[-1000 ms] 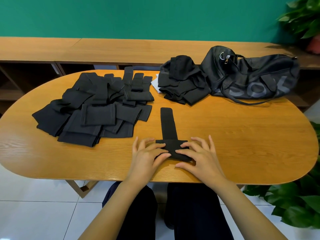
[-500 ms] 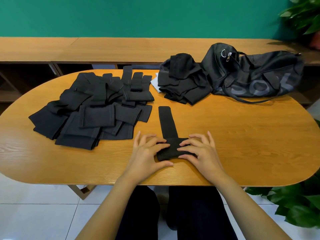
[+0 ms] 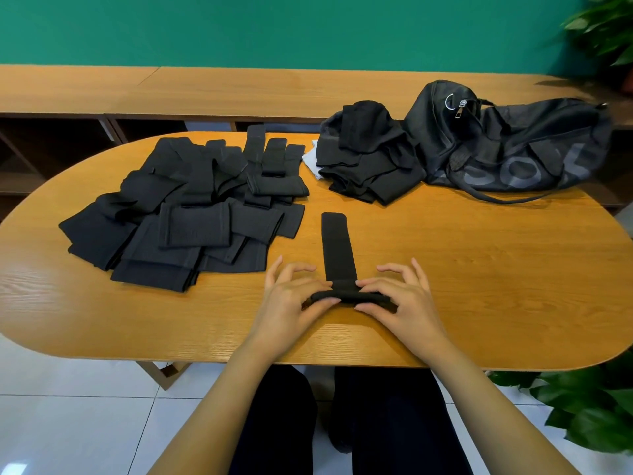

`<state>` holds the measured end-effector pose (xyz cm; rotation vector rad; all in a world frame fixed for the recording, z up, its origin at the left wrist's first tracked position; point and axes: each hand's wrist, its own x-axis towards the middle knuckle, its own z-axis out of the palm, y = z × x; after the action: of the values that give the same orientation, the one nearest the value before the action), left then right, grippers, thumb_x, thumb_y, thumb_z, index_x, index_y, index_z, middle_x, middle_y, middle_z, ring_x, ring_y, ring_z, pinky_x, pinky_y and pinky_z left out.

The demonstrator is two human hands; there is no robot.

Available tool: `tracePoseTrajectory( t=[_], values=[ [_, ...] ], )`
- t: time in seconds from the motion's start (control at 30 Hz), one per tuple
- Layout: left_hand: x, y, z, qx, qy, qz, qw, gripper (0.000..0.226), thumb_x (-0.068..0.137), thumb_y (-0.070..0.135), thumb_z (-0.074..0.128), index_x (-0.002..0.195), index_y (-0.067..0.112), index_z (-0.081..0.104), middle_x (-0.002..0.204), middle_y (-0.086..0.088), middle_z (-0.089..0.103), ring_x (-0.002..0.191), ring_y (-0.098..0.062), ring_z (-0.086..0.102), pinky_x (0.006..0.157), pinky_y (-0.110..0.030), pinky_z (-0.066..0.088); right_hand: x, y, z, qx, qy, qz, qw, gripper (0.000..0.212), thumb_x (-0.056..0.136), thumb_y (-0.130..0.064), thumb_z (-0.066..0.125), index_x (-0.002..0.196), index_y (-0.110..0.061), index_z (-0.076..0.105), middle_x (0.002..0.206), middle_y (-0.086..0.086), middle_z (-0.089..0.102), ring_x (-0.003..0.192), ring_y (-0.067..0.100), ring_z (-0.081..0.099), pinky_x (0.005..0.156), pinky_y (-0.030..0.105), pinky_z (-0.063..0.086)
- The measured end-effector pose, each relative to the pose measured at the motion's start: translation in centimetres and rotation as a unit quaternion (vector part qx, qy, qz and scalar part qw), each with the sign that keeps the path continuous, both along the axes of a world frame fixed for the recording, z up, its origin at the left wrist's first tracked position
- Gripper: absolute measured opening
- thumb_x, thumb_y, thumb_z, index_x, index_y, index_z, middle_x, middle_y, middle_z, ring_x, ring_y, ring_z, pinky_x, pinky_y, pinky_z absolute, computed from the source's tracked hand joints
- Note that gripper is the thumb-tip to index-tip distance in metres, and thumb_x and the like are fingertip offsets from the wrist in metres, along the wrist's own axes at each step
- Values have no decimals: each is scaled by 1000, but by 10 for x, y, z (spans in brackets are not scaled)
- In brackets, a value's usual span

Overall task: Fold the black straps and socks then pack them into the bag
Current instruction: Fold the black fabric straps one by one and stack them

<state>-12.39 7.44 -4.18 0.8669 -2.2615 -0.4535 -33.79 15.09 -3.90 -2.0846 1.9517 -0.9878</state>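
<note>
The near edge of the oval wooden table (image 3: 479,286) curves just below the wrists, with a narrow band of bare wood between it and the hands. The left hand (image 3: 291,303) and right hand (image 3: 400,303) meet at the near end of a black strap (image 3: 337,248). Each pinches that end between thumb and forefinger, and the other fingers are lifted and spread. The pinched end is bunched into a thin crosswise roll. The rest of the strap lies flat, running straight away from the person.

To the right of the strap there is a wide stretch of bare tabletop out to the rounded right end. To the left, the loose pile of straps (image 3: 191,207) begins near the left hand and reaches towards the far left edge. Further back, a heap of folded black pieces (image 3: 370,162) touches the black bag (image 3: 513,149) at the far right edge.

A second ago the strap's near end lay as a flatter, wider fold under flat fingers. Now it is a tighter roll and the outer fingers are raised.
</note>
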Motion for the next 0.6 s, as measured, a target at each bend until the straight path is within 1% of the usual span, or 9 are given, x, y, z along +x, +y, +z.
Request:
tracePoseTrajectory(
  t=[0.1,0.2,0.27,0.33,0.4,0.47,0.53,0.57,0.6],
  values=[
    [0,-1,1,2,-5,-2,1000,39,83,58,57,104,29,73,110,19,68,124,-5,44,118,-42,7,0,1,2,-10,-4,-1,1000,23,80,-43,64,99,-33,72,109,-30,60,120,3,46,118,49,9],
    [0,-1,1,3,-12,1,1000,36,85,55,54,102,30,73,108,20,67,121,-5,46,117,-43,10,0,2,2,-23,-14,-14,1000,20,81,-32,72,100,-28,73,102,-36,45,113,-9,38,117,42,7],
    [0,0,1,2,-6,9,1000,35,88,53,51,103,29,72,101,20,67,116,-2,46,116,-40,12,0,1,2,-29,-15,-26,999,20,82,-37,69,99,-27,74,99,-33,44,110,-11,37,117,41,8],
    [0,0,1,7,15,21,1000,36,89,51,50,102,26,73,96,18,65,113,4,44,115,-34,10,1,0,3,-38,-2,-32,999,29,84,-49,61,98,-27,73,99,-33,48,109,-9,38,116,41,11],
    [0,0,3,19,33,33,999,36,90,48,50,102,23,73,96,13,62,109,9,42,115,-30,9,3,1,4,-48,7,-44,998,33,84,-52,60,97,-25,74,99,-24,55,107,-8,36,113,44,16],
    [-1,1,4,28,32,45,998,30,91,44,53,112,26,68,99,11,61,107,9,45,118,-32,10,5,2,6,-60,3,-72,996,30,80,-42,69,98,-18,74,96,-10,58,103,-5,33,108,47,22],
    [-1,1,5,37,34,55,997,39,91,41,56,129,32,55,97,12,63,106,5,52,119,-32,10,7,4,9,-58,-3,-81,995,42,81,-46,62,113,-19,69,94,-3,62,104,2,37,109,43,22],
    [-1,1,5,39,33,59,997,47,90,41,57,136,33,48,92,12,64,104,3,54,118,-29,10,7,4,11,-48,-8,-79,996,50,83,-51,57,125,-24,62,92,-4,63,104,-2,38,112,38,19],
    [-2,1,5,38,29,63,997,54,90,41,57,141,31,43,86,11,64,101,1,55,117,-25,10,7,4,12,-35,-14,-78,996,56,84,-53,55,134,-29,52,91,-7,63,103,-9,34,113,34,16]
  ],
)
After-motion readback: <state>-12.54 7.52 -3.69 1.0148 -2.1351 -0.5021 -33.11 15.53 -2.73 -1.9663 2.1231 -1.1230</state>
